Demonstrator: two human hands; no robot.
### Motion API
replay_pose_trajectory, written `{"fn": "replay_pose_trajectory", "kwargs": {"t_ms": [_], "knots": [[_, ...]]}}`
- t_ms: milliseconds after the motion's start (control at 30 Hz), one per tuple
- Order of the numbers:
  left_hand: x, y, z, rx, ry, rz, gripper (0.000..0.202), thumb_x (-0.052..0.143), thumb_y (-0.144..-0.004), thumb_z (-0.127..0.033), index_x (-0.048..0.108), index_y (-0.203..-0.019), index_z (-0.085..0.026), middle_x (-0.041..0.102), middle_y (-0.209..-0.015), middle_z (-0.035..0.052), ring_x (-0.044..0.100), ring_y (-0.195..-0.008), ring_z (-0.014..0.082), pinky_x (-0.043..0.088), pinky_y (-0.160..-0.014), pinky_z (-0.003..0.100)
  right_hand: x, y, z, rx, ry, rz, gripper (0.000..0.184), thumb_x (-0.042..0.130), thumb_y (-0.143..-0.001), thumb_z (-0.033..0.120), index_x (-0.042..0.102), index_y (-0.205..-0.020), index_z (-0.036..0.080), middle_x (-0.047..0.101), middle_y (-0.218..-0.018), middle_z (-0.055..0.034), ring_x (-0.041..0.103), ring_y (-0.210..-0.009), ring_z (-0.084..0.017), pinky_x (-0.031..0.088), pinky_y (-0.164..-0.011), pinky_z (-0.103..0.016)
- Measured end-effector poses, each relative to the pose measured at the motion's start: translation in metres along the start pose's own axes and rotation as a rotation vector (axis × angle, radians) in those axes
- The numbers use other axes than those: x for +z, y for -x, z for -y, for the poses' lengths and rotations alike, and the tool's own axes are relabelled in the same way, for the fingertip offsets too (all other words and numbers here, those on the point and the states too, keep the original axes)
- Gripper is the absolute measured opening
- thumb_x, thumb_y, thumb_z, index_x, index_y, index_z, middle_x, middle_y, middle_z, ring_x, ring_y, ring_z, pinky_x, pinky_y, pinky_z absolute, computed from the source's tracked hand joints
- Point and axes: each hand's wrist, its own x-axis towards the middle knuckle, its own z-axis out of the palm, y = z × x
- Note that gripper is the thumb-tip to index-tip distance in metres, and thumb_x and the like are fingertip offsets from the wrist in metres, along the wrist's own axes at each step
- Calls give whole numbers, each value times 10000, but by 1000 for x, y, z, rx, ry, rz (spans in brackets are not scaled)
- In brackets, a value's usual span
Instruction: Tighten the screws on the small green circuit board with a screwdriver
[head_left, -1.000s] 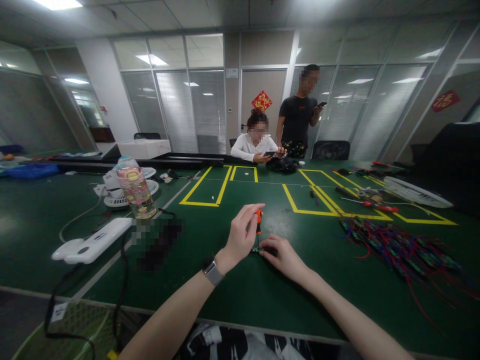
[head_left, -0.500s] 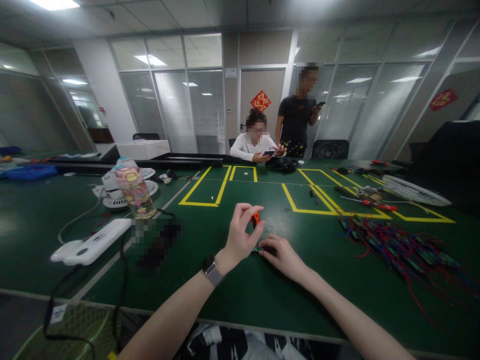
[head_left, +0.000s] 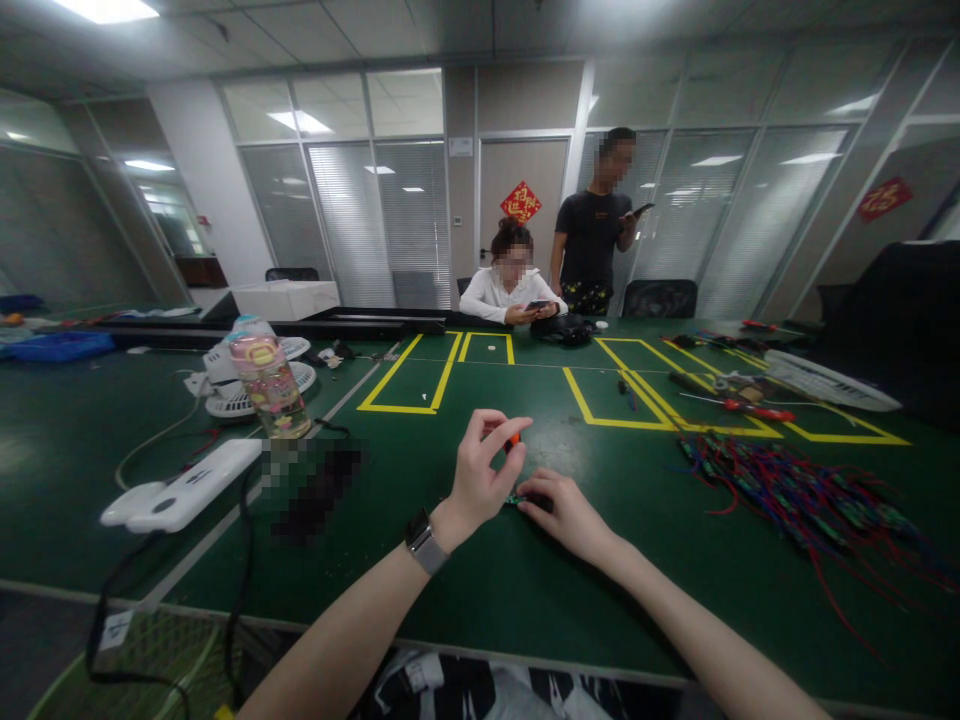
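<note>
A circuit board (head_left: 513, 500) lies on the bench (head_left: 525, 600) by the hands (head_left: 474, 480); from there I see a seated person (head_left: 504, 294) opposite at twelve o'clock, a screwdriver (head_left: 771, 413) at two, heaped wires (head_left: 810, 500) at three, a basket (head_left: 169, 640) below at eight, a bottle (head_left: 270, 385) at ten.

Dim, greyish light comes from overhead; a white rectangular ceiling panel (head_left: 105, 8) glares far left. A pale sheen marks the flat dark-green tabletop (head_left: 615, 480); wide-angle distortion slants the sides; thin red-and-blue wires (head_left: 810, 490) at right look soft.

Open tabletop (head_left: 525, 388) beyond the hands (head_left: 480, 472), bottle (head_left: 271, 385) blocking left, wire bundle (head_left: 795, 490) right
</note>
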Motion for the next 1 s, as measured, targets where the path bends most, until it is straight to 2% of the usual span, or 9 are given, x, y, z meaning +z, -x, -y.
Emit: {"fn": "replay_pose_trajectory", "kwargs": {"t_ms": [67, 167, 367, 567, 800, 1000], "knots": [[-1, -1, -2, -16, 35, 18, 322, 384, -974, -186, 583, -1226, -209, 567, -1081, 78, 581, -940, 165, 503, -802, 308, 0, 0, 0, 1, 7, -3, 124, 618, -854, 152, 717, -920, 188, 643, -905, -55, 612, -832, -198, 488, -773, -308], [-2, -3, -3, -48, 43, 30, 337, 368, -985, -171, 547, -1269, -200, 617, -1050, 73, 594, -954, 167, 500, -827, 313, 0, 0, 1, 1, 11, -3, 129, 615, -856, 150, 718, -925, 184, 643, -911, -60, 613, -837, -199, 488, -773, -307], [-2, -4, 1, -90, -22, -19, 200, 518, -944, -241, 622, -1110, -198, 573, -885, 28, 568, -804, 149, 489, -725, 274, 0, 0, 0, 3, 13, -2, 127, 617, -854, 155, 719, -922, 187, 639, -907, -59, 610, -813, -193, 489, -742, -300], [-1, -4, 0, -140, 24, 30, 311, 421, -982, -200, 533, -1272, -218, 584, -1068, 68, 583, -959, 172, 497, -825, 305, -1, 0, 2, 8, 11, 3, 131, 615, -854, 148, 722, -920, 185, 644, -903, -59, 614, -814, -196, 485, -737, -288], [0, -3, 3, -107, -54, -39, 173, 611, -902, -260, 606, -1067, -210, 515, -869, 9, 545, -796, 148, 477, -726, 269, -1, 1, 3, 12, 8, 4, 139, 615, -853, 140, 722, -931, 181, 642, -920, -63, 613, -838, -200, 486, -752, -292], [1, -1, 1, -107, -39, -21, 212, 545, -938, -245, 565, -1144, -198, 533, -986, 44, 562, -902, 167, 487, -784, 284, -1, 0, 3, 13, 23, 3, 136, 620, -847, 135, 719, -928, 180, 637, -909, -60, 605, -824, -197, 485, -745, -290]]}}
